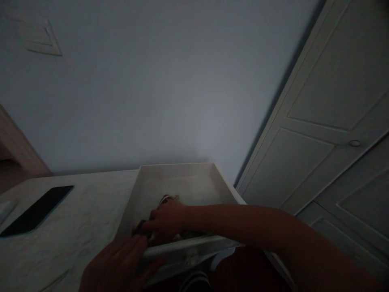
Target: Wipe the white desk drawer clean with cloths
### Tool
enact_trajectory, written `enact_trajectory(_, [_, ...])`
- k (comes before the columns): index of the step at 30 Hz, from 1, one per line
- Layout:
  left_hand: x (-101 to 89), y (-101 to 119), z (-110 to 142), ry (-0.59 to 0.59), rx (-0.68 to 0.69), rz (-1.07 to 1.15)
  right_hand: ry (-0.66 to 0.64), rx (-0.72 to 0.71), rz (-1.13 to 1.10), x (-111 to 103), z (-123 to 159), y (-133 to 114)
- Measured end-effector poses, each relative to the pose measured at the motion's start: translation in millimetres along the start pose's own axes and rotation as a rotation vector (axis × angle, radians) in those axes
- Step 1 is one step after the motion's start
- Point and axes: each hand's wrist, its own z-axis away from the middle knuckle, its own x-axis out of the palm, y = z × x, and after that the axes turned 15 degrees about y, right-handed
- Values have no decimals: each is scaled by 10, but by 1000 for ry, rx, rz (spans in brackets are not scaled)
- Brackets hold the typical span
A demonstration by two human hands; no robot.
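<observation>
A pale, shallow drawer or open box [185,172] sits at the tabletop's right end against the wall. At its near left corner, my left hand [117,261] grips the front wall, fingers over the rim and thumb lower down. My right hand [168,219] reaches inside from the right, its fingers curled down among small items. A dark object [139,228] shows by its fingertips, partly covered. Just beyond the knuckles lies a small dark and light piece [165,198], too dim to name. What the right fingers hold is hidden.
A dark phone or tablet [39,211] lies on the pale marbled tabletop [91,211] at left. White panelled cabinet doors [306,158] stand close on the right. A wall [182,81] with a switch plate [39,36] rises behind. A thin object [54,280] lies near the table's front.
</observation>
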Motion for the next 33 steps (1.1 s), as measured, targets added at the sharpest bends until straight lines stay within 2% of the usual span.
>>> enact_trajectory(3, [-3, 11, -1, 11, -23, -22, -20, 123, 2, 67, -280, 81])
enact_trajectory(8, [25, -5, 56, -34, -55, -32, -11, 269, 3, 137, -600, 365])
enact_trajectory(12, [48, -16, 115, -48, -59, -43, 8, 516, 13, 154, -632, 681])
enact_trajectory(16, [63, 7, 136, -61, -69, -81, 14, 640, 45, 161, -504, 956])
enact_trajectory(21, [83, 12, 127, -73, -78, -109, 22, 686, 59, 122, -135, 1043])
enact_trajectory(25, [65, 17, 105, -107, -90, -104, -31, 727, 59, -12, 427, 1094])
enact_trajectory(28, [38, 39, 89, -121, -104, -125, -130, 742, -3, -176, 919, 1075])
enact_trajectory(30, [33, 37, 89, -103, -108, -111, -191, 710, -83, -325, 1204, 979])
enact_trajectory(32, [46, 9, 102, -92, -107, -81, -140, 627, -215, -529, 1428, 834])
enact_trajectory(33, [57, -14, 113, -93, -102, -70, -47, 586, -291, -655, 1523, 761])
